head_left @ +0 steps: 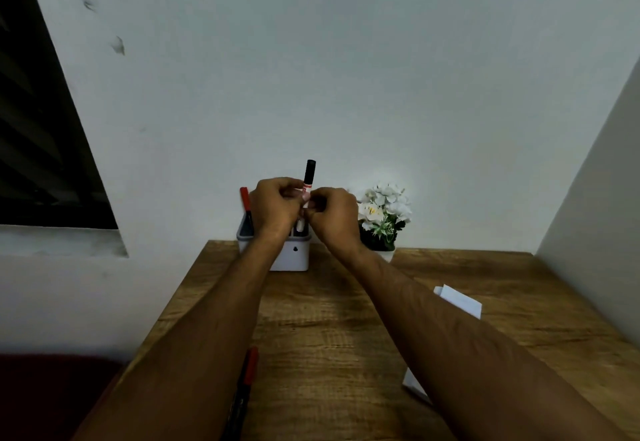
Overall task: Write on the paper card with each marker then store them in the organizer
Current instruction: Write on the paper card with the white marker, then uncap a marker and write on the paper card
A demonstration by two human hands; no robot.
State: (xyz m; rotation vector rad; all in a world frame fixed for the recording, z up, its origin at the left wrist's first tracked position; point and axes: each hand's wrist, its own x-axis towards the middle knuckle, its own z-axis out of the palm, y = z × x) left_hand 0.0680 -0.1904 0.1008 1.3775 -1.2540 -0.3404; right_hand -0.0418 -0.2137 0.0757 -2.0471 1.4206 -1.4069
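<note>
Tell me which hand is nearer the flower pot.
Right. The right hand is just left of the flower pot, almost beside it; the left hand is farther left, above the organizer.

pale wall (pixel 346 60), dark window (pixel 41 146), wooden table (pixel 329 336)

nothing readable here — the marker (pixel 308 177) held between the left hand (pixel 275 205) and right hand (pixel 334 214) carries a red-and-white label, its print too small and blurred to make out.
</note>
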